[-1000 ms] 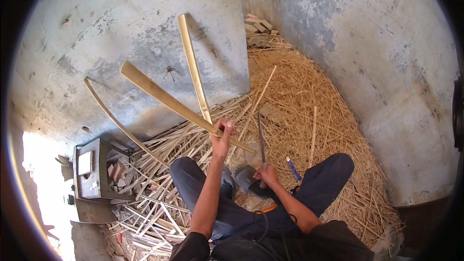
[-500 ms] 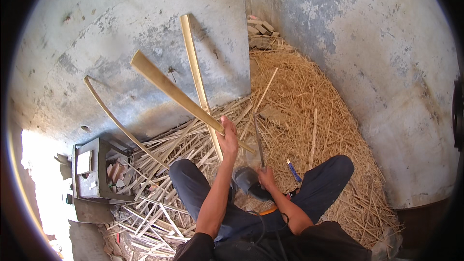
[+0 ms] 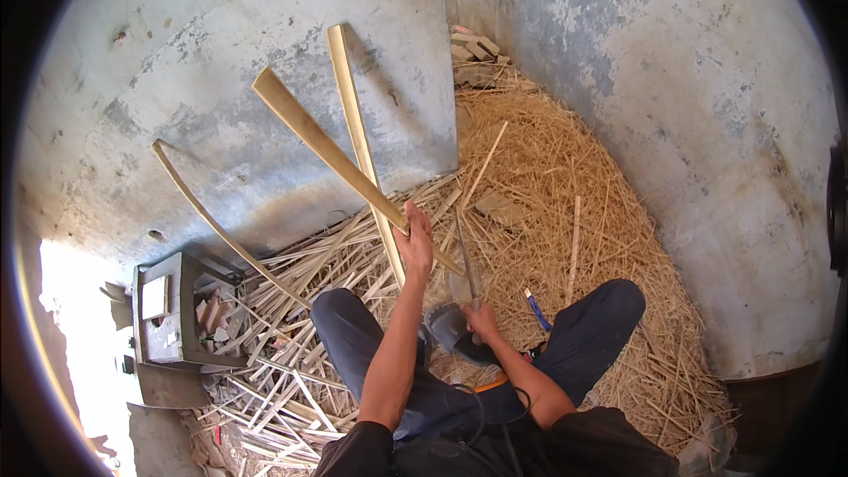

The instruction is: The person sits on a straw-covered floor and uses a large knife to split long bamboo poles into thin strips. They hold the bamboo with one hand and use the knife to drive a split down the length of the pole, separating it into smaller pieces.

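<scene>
In my left hand is a long, flat bamboo strip, gripped near its lower end. The strip slants up and away to the left, its wide end raised in front of the wall. My right hand is closed round the handle of a long, narrow-bladed knife. Its blade points away from me, and the strip's lower end reaches close to it; I cannot tell if they touch. Behind the held strip, another bamboo strip leans against the wall. Below the knife, between my legs, sits a dark rounded object, partly covered.
Split strips lie heaped at left, beside a wooden box-like stand with scraps inside. A thin curved strip rises there. Shavings cover the floor at right, with a blue tool by my right knee. Peeling walls meet behind.
The held bamboo strip has swung slightly right and its far end has risen. The knife's blade has tilted a little to the left, and my right hand has shifted slightly with it.
</scene>
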